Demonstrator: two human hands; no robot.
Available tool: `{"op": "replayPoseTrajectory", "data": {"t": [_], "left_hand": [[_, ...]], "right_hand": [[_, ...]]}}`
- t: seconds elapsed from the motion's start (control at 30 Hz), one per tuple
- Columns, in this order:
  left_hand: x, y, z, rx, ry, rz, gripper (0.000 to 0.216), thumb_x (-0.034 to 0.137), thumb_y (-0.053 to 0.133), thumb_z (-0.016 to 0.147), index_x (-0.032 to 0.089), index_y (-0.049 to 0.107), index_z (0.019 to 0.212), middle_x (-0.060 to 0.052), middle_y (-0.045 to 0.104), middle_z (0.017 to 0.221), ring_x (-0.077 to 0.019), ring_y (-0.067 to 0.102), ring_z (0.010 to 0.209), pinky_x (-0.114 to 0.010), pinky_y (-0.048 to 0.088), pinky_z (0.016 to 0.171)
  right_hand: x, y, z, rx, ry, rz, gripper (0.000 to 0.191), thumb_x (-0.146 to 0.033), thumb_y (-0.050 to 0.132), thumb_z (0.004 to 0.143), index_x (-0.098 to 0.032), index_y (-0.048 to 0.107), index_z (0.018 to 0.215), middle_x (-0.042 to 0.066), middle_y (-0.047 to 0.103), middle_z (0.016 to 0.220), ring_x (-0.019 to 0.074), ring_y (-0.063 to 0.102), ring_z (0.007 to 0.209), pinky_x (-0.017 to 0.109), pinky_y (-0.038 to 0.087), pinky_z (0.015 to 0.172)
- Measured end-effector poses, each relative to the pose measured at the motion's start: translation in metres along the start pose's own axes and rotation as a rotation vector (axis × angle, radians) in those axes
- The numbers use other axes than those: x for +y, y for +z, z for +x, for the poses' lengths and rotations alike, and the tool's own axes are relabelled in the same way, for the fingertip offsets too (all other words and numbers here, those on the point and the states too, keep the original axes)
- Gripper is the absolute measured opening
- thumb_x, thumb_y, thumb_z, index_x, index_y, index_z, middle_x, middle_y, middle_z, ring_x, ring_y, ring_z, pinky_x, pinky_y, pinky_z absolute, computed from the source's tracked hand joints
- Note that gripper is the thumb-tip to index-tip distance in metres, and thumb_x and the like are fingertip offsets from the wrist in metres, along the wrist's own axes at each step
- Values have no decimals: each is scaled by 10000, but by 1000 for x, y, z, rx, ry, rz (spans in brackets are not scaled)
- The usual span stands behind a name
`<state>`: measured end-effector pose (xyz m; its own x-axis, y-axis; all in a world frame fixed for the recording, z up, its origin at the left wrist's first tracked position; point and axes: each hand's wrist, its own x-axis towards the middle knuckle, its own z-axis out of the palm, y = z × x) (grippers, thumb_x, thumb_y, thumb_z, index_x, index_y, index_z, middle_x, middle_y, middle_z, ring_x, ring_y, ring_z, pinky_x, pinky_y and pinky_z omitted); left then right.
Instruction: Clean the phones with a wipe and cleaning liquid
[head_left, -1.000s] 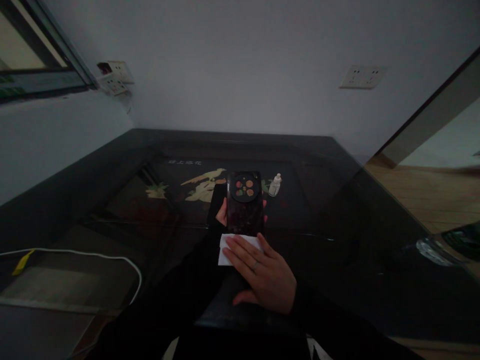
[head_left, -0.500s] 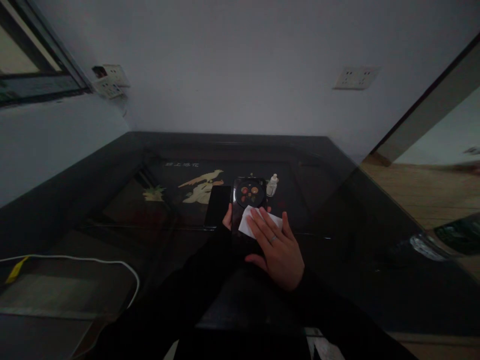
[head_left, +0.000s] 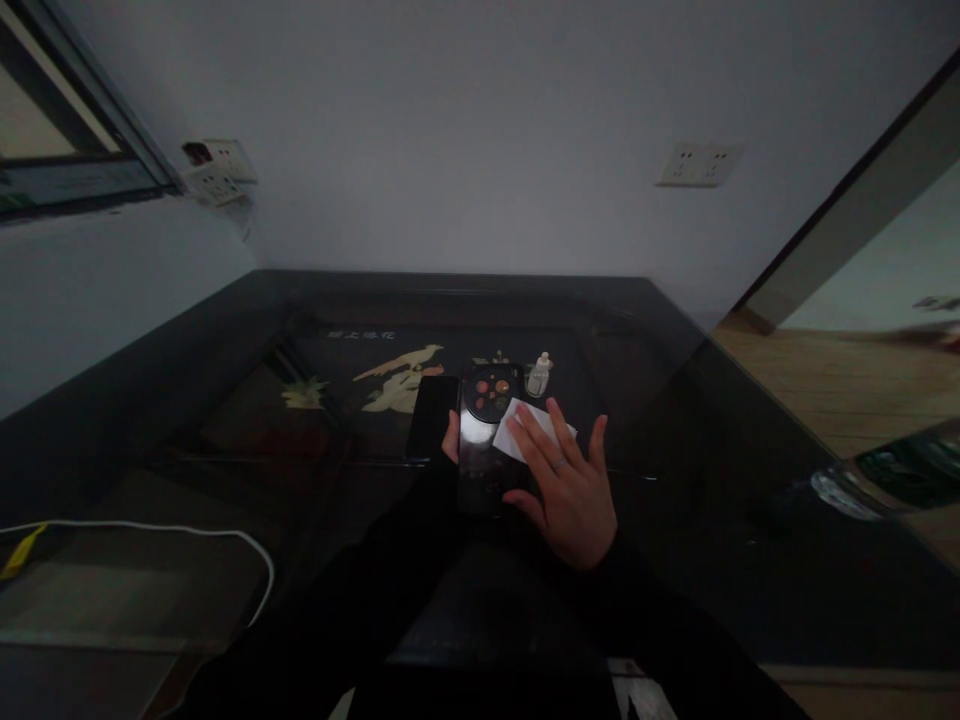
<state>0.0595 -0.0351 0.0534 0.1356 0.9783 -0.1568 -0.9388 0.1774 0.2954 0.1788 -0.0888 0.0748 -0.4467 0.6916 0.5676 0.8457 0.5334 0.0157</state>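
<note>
A dark phone [head_left: 480, 470] lies back side up in front of me, with a large round camera module at its far end. My left hand [head_left: 450, 437] grips it from the left; only part of that hand shows at the edge. Under the fingers of my right hand [head_left: 566, 490] is a white wipe [head_left: 507, 438], pressed against the phone's right side. The right fingers are stretched and spread, with a ring on one. Left of the phone lies a flat black rectangular object [head_left: 433, 415]. A small clear bottle with a white cap [head_left: 539, 375] stands just beyond the right fingertips.
The glossy black table [head_left: 660, 400] carries bird and flower decoration. A white cable [head_left: 172, 528] with a yellow tag curves at the left. On the right lies a larger bottle [head_left: 892, 475]. Wall sockets [head_left: 697, 165] sit above the table's far edge.
My right hand and the wipe have slid right across the phone's back, baring more of its middle, where a bright reflection shows. The left hand keeps its hold. The view has shifted slightly.
</note>
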Motion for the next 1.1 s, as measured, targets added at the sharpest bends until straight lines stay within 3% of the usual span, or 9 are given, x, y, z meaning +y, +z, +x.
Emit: {"op": "replayPoseTrajectory", "data": {"t": [0.07, 0.17, 0.33, 0.47, 0.67, 0.73, 0.8, 0.87, 1.1], "left_hand": [[-7, 5, -3, -41, 91, -81, 517, 493, 266, 849, 200, 557, 1160, -44, 629, 1105, -198, 448, 1200, -323, 321, 1006], [-11, 10, -8, -87, 56, -111, 537, 478, 221, 864, 180, 553, 1164, -66, 641, 1076, -205, 474, 1176, -347, 315, 1009], [-8, 11, -10, -26, 17, -51, 554, 460, 202, 873, 171, 460, 1269, -73, 618, 1126, -197, 494, 1151, -335, 334, 987], [-7, 11, -6, 38, 95, -15, 602, 501, 246, 840, 163, 406, 1312, -80, 582, 1186, -215, 484, 1159, -340, 332, 984], [-4, 8, -9, -44, 65, 39, 601, 503, 216, 846, 180, 383, 1325, -95, 566, 1197, -252, 511, 1113, -398, 371, 929], [2, 0, -12, -108, -41, 103, 595, 521, 229, 840, 195, 424, 1298, -94, 584, 1166, -267, 555, 1035, -412, 406, 870], [10, -8, -14, -229, -296, 158, 665, 606, 253, 799, 179, 470, 1260, -128, 620, 1078, -298, 602, 908, -442, 447, 757], [16, -14, -16, -330, -436, 146, 679, 623, 276, 787, 165, 481, 1244, -138, 628, 1053, -302, 609, 882, -447, 463, 706], [12, -26, -20, -437, -656, 137, 701, 596, 318, 799, 154, 327, 1343, -136, 561, 1180, -312, 578, 987, -458, 423, 810]], "right_hand": [[4, 0, 3, 27, 26, -7, 597, -513, 293, 886, -165, 272, 1371, 78, 361, 1394, 310, 203, 1326, 636, -13, 1028], [10, 1, 7, 54, 68, -10, 604, -496, 305, 888, -149, 243, 1379, 95, 354, 1397, 303, 207, 1327, 636, -4, 1029], [11, 3, 6, 54, 71, -6, 625, -491, 333, 882, -118, 242, 1376, 108, 337, 1404, 290, 207, 1330, 612, 30, 1047], [1, 2, -1, 12, 26, 10, 625, -501, 347, 874, -118, 275, 1363, 104, 333, 1407, 285, 218, 1327, 599, 51, 1055], [6, -3, 5, 49, 94, 72, 577, -471, 315, 893, -167, 248, 1378, 78, 326, 1414, 279, 183, 1338, 596, 55, 1054], [15, -6, 9, 42, 126, 152, 566, -472, 315, 894, -191, 238, 1379, 74, 317, 1420, 280, 164, 1343, 620, 83, 1037], [25, -9, 12, 16, 140, 279, 537, -481, 306, 894, -225, 266, 1365, 60, 291, 1434, 280, 124, 1351, 638, 137, 1013], [37, -11, 17, -4, 126, 412, 506, -496, 290, 894, -251, 318, 1337, 47, 268, 1445, 274, 92, 1357, 637, 174, 1001], [54, -16, 40, -129, 0, 553, 415, -492, 275, 902, -307, 476, 1214, 21, 365, 1399, 251, 149, 1350, 656, 113, 1000]]}}
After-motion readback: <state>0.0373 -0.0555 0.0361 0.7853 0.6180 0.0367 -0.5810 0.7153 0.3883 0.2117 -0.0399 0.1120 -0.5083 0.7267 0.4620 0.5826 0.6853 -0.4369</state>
